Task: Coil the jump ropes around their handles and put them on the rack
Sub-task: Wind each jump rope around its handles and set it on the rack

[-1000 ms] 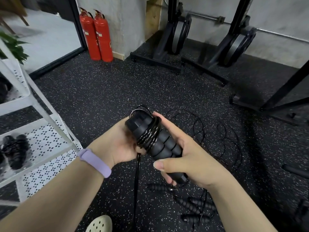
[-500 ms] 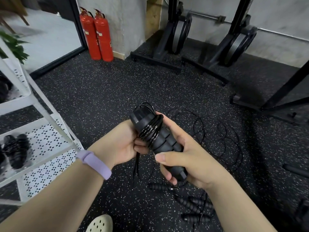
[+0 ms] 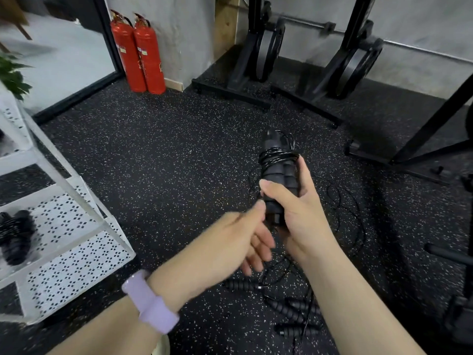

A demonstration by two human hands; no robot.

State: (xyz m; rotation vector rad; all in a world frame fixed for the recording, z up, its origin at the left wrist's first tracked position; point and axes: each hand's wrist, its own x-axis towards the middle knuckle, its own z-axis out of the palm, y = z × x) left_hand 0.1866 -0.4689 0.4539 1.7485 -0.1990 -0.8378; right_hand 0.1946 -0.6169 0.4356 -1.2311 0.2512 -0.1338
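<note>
Item: jump rope handles (image 3: 280, 184), black, ribbed, a pair lying side by side in one bundle, held above the floor at centre right. The cord (image 3: 277, 155) is sitting in several glossy turns around the upper part of the handles, with a few loose loops poking out near the top end.

Holder: the right hand (image 3: 298, 213) is gripping the lower half of the pair, thumb across the near face, fingers curled round the far side. The left hand (image 3: 236, 239) is hanging just beside the bundle's lower end, fingers spread and motion-blurred, holding nothing visible; whether a fingertip is touching the handles cannot be told.

Handling, as judged: the bundle is looking light and rigid in the handles, the cord thin, springy and slick, so the turns are likely to slip loose unless a finger is pinning them. Best hold is probably around the ribbed grips, over or just below the coil.

Nearby: more uncoiled jump ropes (image 3: 294, 308) are lying tangled on the speckled rubber floor (image 3: 166, 162) below the hands. The white perforated rack (image 3: 76, 242) is standing at left, one coiled rope (image 3: 15, 237) already resting on its shelf.

Further out: two red fire extinguishers (image 3: 139, 55) against the wall; black weight stands (image 3: 258, 52) behind.
</note>
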